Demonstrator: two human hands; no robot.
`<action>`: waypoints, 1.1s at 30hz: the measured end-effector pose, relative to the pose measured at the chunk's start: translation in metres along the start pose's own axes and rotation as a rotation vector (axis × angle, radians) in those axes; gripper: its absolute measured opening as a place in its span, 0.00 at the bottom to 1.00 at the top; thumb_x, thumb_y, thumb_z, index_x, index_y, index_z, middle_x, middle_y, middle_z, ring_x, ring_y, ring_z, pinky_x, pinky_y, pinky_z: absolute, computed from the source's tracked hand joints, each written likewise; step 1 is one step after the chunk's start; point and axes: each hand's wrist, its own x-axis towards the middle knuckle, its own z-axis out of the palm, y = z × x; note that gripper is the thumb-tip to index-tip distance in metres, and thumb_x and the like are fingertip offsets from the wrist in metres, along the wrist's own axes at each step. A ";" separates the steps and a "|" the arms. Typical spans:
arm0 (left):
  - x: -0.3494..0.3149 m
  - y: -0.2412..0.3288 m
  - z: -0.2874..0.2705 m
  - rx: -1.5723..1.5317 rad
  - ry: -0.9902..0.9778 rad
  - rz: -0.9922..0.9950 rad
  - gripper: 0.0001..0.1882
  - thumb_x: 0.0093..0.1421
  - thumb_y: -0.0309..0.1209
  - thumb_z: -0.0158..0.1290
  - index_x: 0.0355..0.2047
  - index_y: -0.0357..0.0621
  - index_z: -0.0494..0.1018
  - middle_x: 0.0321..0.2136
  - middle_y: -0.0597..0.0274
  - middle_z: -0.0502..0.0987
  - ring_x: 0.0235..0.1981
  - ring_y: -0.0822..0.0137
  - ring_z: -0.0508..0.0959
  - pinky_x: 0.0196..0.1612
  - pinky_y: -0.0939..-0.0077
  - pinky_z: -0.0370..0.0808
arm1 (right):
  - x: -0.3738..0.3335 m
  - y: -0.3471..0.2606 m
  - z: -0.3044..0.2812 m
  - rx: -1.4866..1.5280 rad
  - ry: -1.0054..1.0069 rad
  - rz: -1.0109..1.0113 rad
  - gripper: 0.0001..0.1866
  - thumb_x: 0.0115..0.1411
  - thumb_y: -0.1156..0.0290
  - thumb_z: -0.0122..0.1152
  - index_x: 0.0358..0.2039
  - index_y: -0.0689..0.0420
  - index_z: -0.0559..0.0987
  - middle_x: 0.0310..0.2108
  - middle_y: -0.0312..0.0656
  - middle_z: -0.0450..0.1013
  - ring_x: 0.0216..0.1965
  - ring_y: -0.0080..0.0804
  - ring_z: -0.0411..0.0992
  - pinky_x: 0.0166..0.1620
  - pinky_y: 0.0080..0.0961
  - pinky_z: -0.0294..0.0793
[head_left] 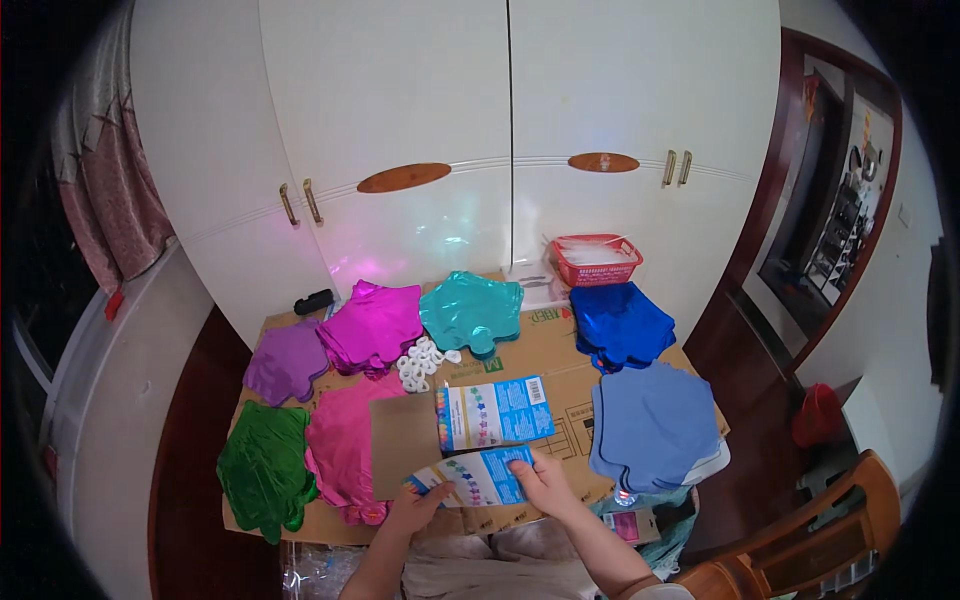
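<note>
Near the front edge of the table I hold a printed blue and white package card (pixel 470 478) with coloured stars on it. My left hand (pixel 418 503) pinches its left end, thumb on top. Its right end is gripped by my right hand (pixel 546 484), also thumb on top. Just beyond lies a similar printed card or stack of cards (pixel 495 413) on the cardboard sheet (pixel 560 375). A plain brown cardboard piece (pixel 398 440) is to its left. Small white rings (pixel 420 362), several of them, are heaped farther back.
Flat foil balloon stacks ring the table: green (pixel 265 465), pink (pixel 345 440), purple (pixel 285 360), magenta (pixel 372 325), teal (pixel 472 310), dark blue (pixel 622 325) and pale blue (pixel 655 425). A red basket (pixel 597 275) holds thin white sticks. A wooden chair (pixel 830 530) stands at right.
</note>
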 end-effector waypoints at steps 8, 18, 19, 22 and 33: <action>-0.031 0.017 0.000 -0.042 0.076 -0.049 0.12 0.54 0.24 0.54 0.39 0.37 0.70 0.35 0.63 0.75 0.35 0.73 0.73 0.38 0.77 0.71 | -0.023 0.010 0.011 -0.130 0.003 -0.009 0.10 0.60 0.66 0.49 0.38 0.56 0.73 0.23 0.45 0.72 0.26 0.33 0.72 0.30 0.25 0.69; -0.034 0.064 -0.039 0.924 0.194 0.482 0.17 0.56 0.28 0.49 0.46 0.39 0.67 0.40 0.52 0.72 0.41 0.53 0.73 0.46 0.66 0.68 | 0.046 0.022 -0.013 -0.869 0.138 0.012 0.27 0.51 0.51 0.56 0.44 0.58 0.70 0.38 0.48 0.71 0.40 0.43 0.69 0.40 0.39 0.67; -0.024 0.072 -0.040 1.193 0.168 0.602 0.18 0.56 0.30 0.49 0.47 0.39 0.67 0.43 0.51 0.70 0.44 0.50 0.71 0.48 0.63 0.66 | 0.053 0.031 -0.022 -1.047 0.227 0.023 0.28 0.50 0.51 0.57 0.44 0.59 0.70 0.40 0.47 0.70 0.42 0.43 0.68 0.42 0.39 0.66; -0.004 0.040 -0.058 1.586 -0.009 0.591 0.24 0.55 0.37 0.50 0.50 0.40 0.65 0.50 0.49 0.64 0.51 0.49 0.64 0.53 0.55 0.61 | 0.061 0.061 -0.030 -1.255 0.290 0.059 0.28 0.48 0.54 0.60 0.44 0.60 0.71 0.42 0.45 0.70 0.44 0.42 0.66 0.44 0.39 0.65; 0.028 0.034 -0.022 1.213 -0.175 0.314 0.39 0.49 0.49 0.54 0.54 0.35 0.59 0.53 0.43 0.60 0.57 0.48 0.57 0.58 0.59 0.55 | 0.053 0.059 -0.019 -1.080 0.398 0.050 0.21 0.44 0.63 0.64 0.38 0.58 0.72 0.36 0.43 0.70 0.42 0.42 0.66 0.42 0.38 0.64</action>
